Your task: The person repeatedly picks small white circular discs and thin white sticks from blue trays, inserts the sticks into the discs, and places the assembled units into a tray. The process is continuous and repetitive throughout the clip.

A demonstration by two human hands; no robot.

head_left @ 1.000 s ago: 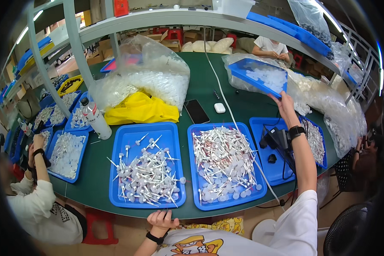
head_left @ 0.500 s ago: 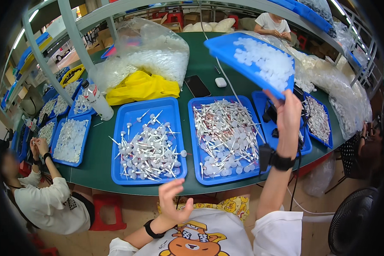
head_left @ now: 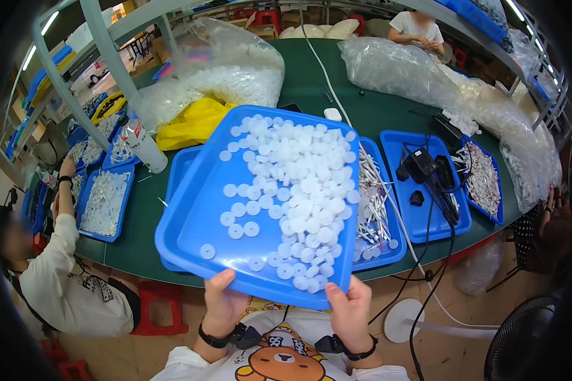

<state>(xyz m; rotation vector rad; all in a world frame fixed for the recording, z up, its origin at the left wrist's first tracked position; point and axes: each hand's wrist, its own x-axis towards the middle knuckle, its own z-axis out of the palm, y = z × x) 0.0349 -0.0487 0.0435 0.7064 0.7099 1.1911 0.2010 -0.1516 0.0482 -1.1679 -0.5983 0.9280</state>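
Note:
Both my hands hold up a blue tray [head_left: 197, 209] by its near edge, tilted over the table. Loose white plastic discs [head_left: 299, 171] with small central holes lie in it, heaped toward the right side. My left hand [head_left: 225, 305] grips the near left part of the rim, thumb on top. At the near right corner, my right hand [head_left: 351, 311] closes on the rim the same way. Beneath the held tray, a second blue tray [head_left: 183, 164] is mostly hidden. To its right, another blue tray [head_left: 397, 244] with thin white sticks [head_left: 372, 216] is partly covered.
On the right, a blue tray [head_left: 397, 143] holds black adapters [head_left: 421, 164] and cables. Large clear bags [head_left: 394, 70] lie behind it. A bottle [head_left: 147, 149], yellow bag [head_left: 187, 127] and white case [head_left: 332, 114] stand farther back. A co-worker [head_left: 76, 286] sits at left; a fan [head_left: 521, 343] is at lower right.
The disc tray has come from the upper right to the middle, in front of me. My left hand has taken hold of its rim. The co-worker at left has stretched an arm forward.

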